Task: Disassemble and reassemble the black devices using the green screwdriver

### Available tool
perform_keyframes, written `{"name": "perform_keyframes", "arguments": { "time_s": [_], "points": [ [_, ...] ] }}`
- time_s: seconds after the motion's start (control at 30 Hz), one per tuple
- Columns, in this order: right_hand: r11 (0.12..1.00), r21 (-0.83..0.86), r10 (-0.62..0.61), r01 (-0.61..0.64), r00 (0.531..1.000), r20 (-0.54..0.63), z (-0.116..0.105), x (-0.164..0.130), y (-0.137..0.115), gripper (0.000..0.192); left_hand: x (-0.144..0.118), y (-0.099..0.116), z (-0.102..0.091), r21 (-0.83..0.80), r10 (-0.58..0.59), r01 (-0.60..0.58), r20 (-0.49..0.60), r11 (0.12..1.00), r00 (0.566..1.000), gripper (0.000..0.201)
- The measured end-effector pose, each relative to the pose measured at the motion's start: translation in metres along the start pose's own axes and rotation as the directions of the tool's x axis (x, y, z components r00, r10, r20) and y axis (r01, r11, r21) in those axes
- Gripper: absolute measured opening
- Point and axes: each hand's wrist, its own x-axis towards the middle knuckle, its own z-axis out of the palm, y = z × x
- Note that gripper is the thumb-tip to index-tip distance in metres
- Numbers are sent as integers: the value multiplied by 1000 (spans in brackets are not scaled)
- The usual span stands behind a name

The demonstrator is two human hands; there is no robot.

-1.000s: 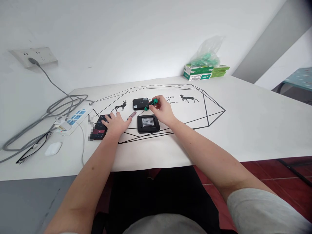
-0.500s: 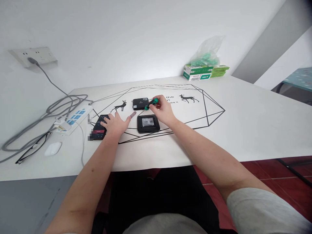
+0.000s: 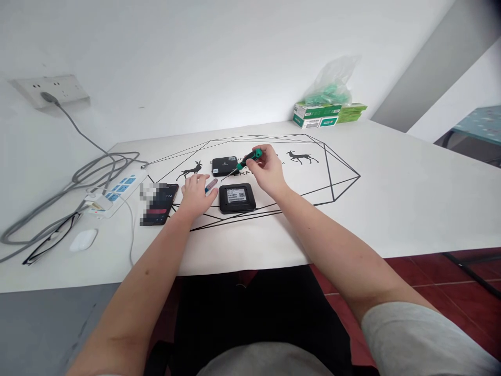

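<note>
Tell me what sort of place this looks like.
Probably a desk or work table in a home or small office; which one, I can't tell. A power strip and a phone lie on it, and the right hand holds a green-and-black screwdriver.

Green-and-black screwdriver (image 3: 250, 156) slants down from the right hand (image 3: 271, 171); pinkish tool (image 3: 212, 184) lies beside the left hand (image 3: 197, 196), flat black labelled case (image 3: 237, 197) between both.

A clear bag (image 3: 331, 86) appears to rest atop green-and-white boxes (image 3: 316, 116)
</note>
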Motion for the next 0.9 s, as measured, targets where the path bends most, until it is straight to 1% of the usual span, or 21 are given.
{"name": "perform_keyframes", "arguments": {
  "time_s": [0.1, 0.17, 0.27, 0.33, 0.47, 0.63, 0.73, 0.9],
  "points": [
    [999, 40, 14, -14, 1000, -4, -3, 3, 3, 32, 2, -4, 4, -128, 113, -114, -13, 985, 994, 38],
    [998, 63, 7, -8, 1000, 28, -4, 4, 4, 33, 3, -6, 5, -205, 180, -181, -24, 962, 983, 32],
    [995, 104, -11, 2, 996, 86, -4, 3, 1, 34, 4, -8, 5, -301, 289, -281, -19, 911, 957, 28],
    [988, 156, -12, -6, 993, 119, -3, 0, -3, 36, 4, -8, 4, -341, 336, -318, -4, 885, 942, 25],
    [969, 241, 3, -46, 985, 175, -2, -5, -13, 38, 4, -9, 3, -390, 359, -323, 21, 862, 933, 23],
    [964, 253, 16, -76, 973, 232, -2, -7, -16, 38, 3, -8, 0, -421, 329, -272, 67, 865, 942, 21],
    [966, 247, 14, -76, 970, 241, -2, -7, -15, 38, 2, -6, -3, -433, 330, -263, 84, 862, 940, 24],
    [964, 258, 5, -63, 976, 219, -2, -7, -14, 38, 0, -4, -5, -443, 341, -266, 97, 856, 935, 26]
  ]
}}
